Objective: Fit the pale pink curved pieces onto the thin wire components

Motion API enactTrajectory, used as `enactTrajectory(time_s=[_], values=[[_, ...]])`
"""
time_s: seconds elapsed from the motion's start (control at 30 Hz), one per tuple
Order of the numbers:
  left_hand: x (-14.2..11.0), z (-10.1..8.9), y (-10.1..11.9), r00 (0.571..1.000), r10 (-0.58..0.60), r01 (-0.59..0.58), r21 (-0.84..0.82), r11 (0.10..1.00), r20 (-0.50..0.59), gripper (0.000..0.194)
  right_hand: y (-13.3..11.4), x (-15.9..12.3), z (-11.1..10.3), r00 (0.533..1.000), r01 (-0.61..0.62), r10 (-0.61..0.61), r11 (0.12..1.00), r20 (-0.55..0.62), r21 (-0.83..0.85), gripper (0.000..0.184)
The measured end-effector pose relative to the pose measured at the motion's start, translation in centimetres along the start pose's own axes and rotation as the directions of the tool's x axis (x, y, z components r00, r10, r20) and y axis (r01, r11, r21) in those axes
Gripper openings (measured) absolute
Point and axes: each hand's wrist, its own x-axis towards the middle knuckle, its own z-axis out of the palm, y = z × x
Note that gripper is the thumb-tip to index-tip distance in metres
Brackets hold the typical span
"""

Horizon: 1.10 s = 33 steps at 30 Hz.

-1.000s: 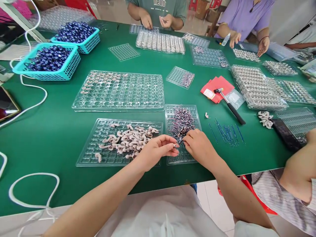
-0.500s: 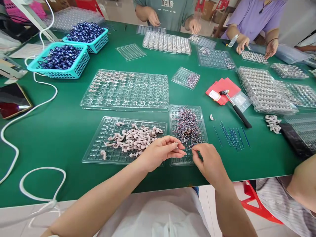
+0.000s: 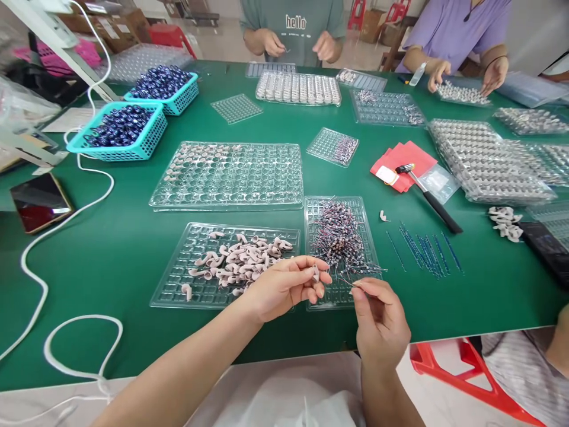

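My left hand (image 3: 284, 287) is closed in a pinch on a small pinkish curved plastic piece (image 3: 316, 273) near the table's front edge. My right hand (image 3: 380, 320) pinches the end of a thin wire piece (image 3: 351, 280) drawn from the pile of red-and-blue wired parts (image 3: 335, 234), which lies in a clear tray (image 3: 365, 220). A second clear tray (image 3: 178, 279) to the left holds a heap of the same pinkish pieces (image 3: 242, 261). The two hands are a few centimetres apart.
A large clear blister tray (image 3: 231, 178) sits beyond. Blue pins (image 3: 422, 249), a black-handled tool (image 3: 427, 196) and red cards (image 3: 402, 155) lie right. Two teal baskets (image 3: 149, 139) of blue beads, a phone (image 3: 40, 201) and a white cable (image 3: 66, 332) are left. Other people work opposite.
My right hand has pulled back from the wire pile toward me, drawing one wire out. My left hand stays pinched on its piece. The view has shifted slightly.
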Motion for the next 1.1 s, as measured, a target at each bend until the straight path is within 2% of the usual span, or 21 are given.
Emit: enactTrajectory(time_s=[0.13,0.27,0.37,0.43,0.5,0.57,0.6,0.7,0.77,0.87,0.97,1.1], values=[[-0.1,0.3,0.0,0.99,0.102,-0.094,0.092,0.991,-0.096,0.01,0.0,0.2,-0.3,0.997,0.011,-0.014,0.999,0.077,0.037,0.024],[-0.4,0.4,-0.1,0.978,0.176,-0.151,0.203,0.967,-0.111,0.007,0.5,0.1,-0.4,0.983,-0.001,-0.003,1.0,0.186,0.019,0.027],[-0.9,0.6,0.1,0.975,0.201,-0.156,0.352,0.923,-0.094,0.012,0.7,0.1,-0.3,0.968,0.057,-0.061,0.998,0.242,0.021,0.033],[-1.2,0.8,0.3,0.967,0.243,-0.161,0.556,0.815,-0.076,0.018,0.7,0.2,-0.3,0.952,0.128,-0.126,0.992,0.28,0.013,0.039],[-1.6,1.1,0.6,0.959,0.28,-0.158,0.751,0.642,-0.038,0.023,0.7,0.4,-0.4,0.926,0.229,-0.213,0.973,0.313,-0.014,0.046],[-1.7,1.2,0.8,0.967,0.255,-0.138,0.844,0.519,0.001,0.027,0.7,0.5,-0.5,0.893,0.338,-0.304,0.94,0.331,-0.049,0.053],[-1.8,1.3,0.8,0.976,0.217,-0.127,0.855,0.504,0.017,0.029,0.7,0.5,-0.6,0.879,0.378,-0.337,0.923,0.338,-0.065,0.056],[-1.6,1.2,0.7,0.994,0.11,-0.085,0.819,0.567,0.028,0.034,0.9,0.4,-0.8,0.859,0.429,-0.373,0.898,0.35,-0.099,0.06],[-1.4,1.1,0.6,0.997,0.08,-0.067,0.786,0.615,0.022,0.033,1.0,0.3,-0.9,0.86,0.429,-0.368,0.897,0.353,-0.109,0.059],[-1.2,1.1,0.3,0.997,0.082,-0.053,0.763,0.645,0.0,0.029,0.9,0.2,-0.9,0.869,0.408,-0.35,0.907,0.35,-0.108,0.055],[-1.3,1.2,0.2,0.993,0.118,-0.051,0.771,0.634,-0.031,0.027,0.6,0.4,-0.8,0.88,0.378,-0.315,0.918,0.356,-0.123,0.054],[-1.5,1.3,0.4,0.991,0.128,-0.054,0.778,0.625,-0.034,0.028,0.3,0.7,-0.8,0.859,0.418,-0.331,0.894,0.389,-0.161,0.05]])
